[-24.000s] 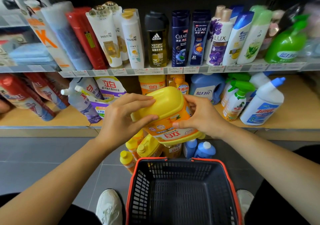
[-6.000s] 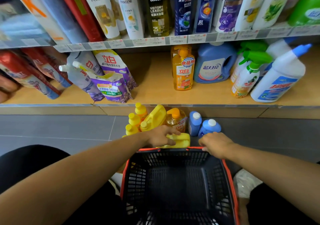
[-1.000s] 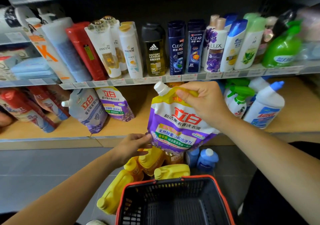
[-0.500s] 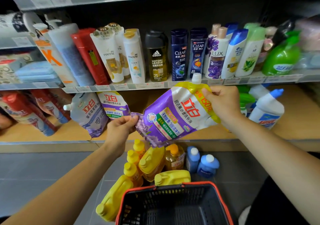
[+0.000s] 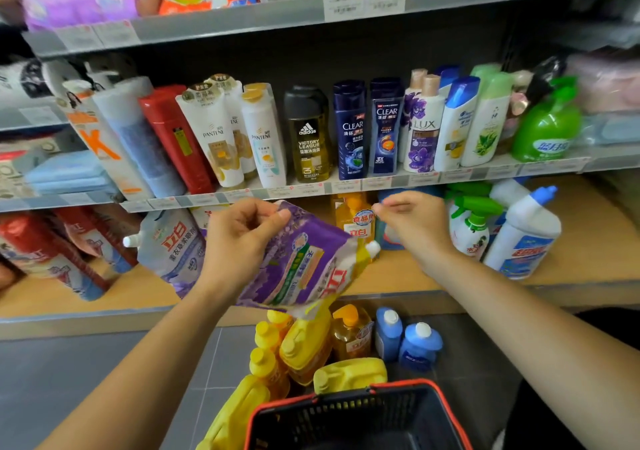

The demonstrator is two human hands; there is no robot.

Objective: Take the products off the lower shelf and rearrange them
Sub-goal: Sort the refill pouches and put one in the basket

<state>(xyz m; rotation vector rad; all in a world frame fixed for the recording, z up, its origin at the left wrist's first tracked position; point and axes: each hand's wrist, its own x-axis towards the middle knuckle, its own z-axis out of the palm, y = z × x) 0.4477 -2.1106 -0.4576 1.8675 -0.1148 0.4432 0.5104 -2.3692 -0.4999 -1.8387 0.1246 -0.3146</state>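
Note:
A purple refill pouch (image 5: 304,269) hangs in the air in front of the lower shelf (image 5: 398,281), tipped over with its white spout at the lower right. My left hand (image 5: 239,242) pinches the pouch's bottom corner from above. My right hand (image 5: 412,223) hovers just to the right of the pouch with loosely curled fingers and holds nothing. On the lower shelf stand a grey-blue pouch (image 5: 173,245), an orange dish-soap bottle (image 5: 356,217), a green spray bottle (image 5: 471,224) and a white toilet-cleaner bottle (image 5: 523,238).
Yellow jugs (image 5: 304,342), an orange pump bottle (image 5: 351,332) and two blue bottles (image 5: 408,342) stand on the grey floor below the shelf. A black basket with a red rim (image 5: 353,415) sits nearest me. Shampoo bottles (image 5: 349,131) fill the shelf above.
My right hand has let go of the pouch's spout end. My left hand has lifted the bottom corner, so the pouch has flipped and now hangs with its spout down.

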